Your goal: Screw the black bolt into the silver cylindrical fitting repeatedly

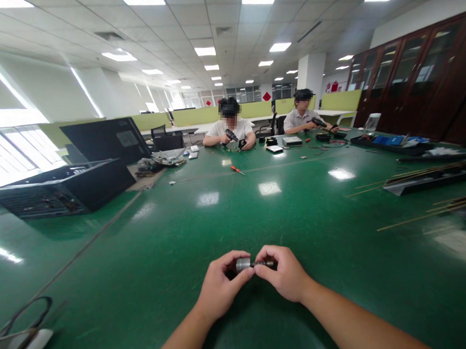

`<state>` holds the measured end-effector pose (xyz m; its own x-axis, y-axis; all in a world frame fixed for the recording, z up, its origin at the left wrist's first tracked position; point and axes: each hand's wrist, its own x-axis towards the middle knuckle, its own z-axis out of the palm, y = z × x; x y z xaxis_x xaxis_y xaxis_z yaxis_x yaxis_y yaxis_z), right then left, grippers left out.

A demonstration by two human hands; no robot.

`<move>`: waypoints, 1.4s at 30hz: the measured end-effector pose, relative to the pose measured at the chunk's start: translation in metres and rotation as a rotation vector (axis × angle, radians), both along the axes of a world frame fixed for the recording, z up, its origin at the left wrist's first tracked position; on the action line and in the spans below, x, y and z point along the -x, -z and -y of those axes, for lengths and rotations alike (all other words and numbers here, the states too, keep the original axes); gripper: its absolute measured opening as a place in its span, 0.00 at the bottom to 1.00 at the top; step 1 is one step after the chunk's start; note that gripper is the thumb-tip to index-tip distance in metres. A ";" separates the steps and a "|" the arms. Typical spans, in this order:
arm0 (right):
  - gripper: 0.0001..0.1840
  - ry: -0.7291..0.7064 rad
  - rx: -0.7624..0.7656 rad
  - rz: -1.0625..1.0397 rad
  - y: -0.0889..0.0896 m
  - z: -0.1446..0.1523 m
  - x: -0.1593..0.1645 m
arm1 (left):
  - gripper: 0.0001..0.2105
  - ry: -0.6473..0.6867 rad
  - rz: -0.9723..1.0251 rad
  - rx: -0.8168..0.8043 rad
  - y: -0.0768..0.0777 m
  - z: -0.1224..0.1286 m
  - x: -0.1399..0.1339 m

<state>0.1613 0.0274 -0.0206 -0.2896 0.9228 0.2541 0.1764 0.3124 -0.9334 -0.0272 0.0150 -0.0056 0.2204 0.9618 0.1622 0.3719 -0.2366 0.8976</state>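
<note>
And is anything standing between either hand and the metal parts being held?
Nothing visible is: the left hand holds the silvery cylinder directly, the right hand pinches the slim piece beside it, and the orange screwdriver lies beyond both.

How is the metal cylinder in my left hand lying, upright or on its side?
On its side: the metal cylinder lies sideways in your left hand, one end facing the thin rod in your right hand.

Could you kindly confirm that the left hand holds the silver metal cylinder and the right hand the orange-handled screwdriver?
Not quite: in the head view, the right hand holds a slim dark rod; the orange-handled screwdriver lies on the glossy green table. The left hand does hold the silver metal cylinder.
</note>
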 end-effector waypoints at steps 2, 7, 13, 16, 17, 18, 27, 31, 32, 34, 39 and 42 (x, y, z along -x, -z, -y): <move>0.03 -0.002 0.004 -0.003 0.001 0.000 0.000 | 0.14 0.002 -0.003 0.001 0.000 0.000 0.000; 0.03 -0.010 0.013 0.007 0.002 0.000 0.000 | 0.15 0.003 -0.030 0.000 0.001 0.000 0.001; 0.03 -0.008 0.005 0.026 0.001 0.000 0.000 | 0.15 0.003 -0.027 0.021 0.000 -0.001 -0.001; 0.03 -0.008 0.004 0.025 0.001 0.000 0.000 | 0.14 0.006 -0.033 0.019 -0.001 -0.001 -0.001; 0.03 -0.007 0.003 0.026 0.000 0.000 0.000 | 0.14 0.006 -0.034 0.016 -0.001 -0.001 -0.001; 0.03 -0.007 0.003 0.027 0.001 0.000 0.000 | 0.14 0.007 -0.035 0.014 -0.002 -0.001 -0.001; 0.02 -0.006 0.009 0.041 -0.001 0.002 -0.001 | 0.14 0.005 -0.041 -0.001 -0.001 0.000 -0.001; 0.02 -0.001 0.010 0.042 -0.001 0.001 0.000 | 0.14 0.004 -0.042 0.006 -0.002 0.000 -0.001; 0.02 0.000 0.010 0.042 -0.001 0.001 0.000 | 0.14 0.005 -0.042 0.008 -0.002 0.000 -0.001; 0.03 0.001 0.011 0.043 -0.001 0.001 0.000 | 0.14 0.007 -0.042 0.009 -0.003 0.000 -0.001; 0.03 -0.008 0.006 0.043 -0.001 0.002 0.001 | 0.13 0.001 -0.049 -0.007 -0.003 0.000 -0.001; 0.03 -0.007 0.008 0.037 -0.002 0.002 0.001 | 0.13 -0.003 -0.060 -0.022 -0.001 0.000 0.000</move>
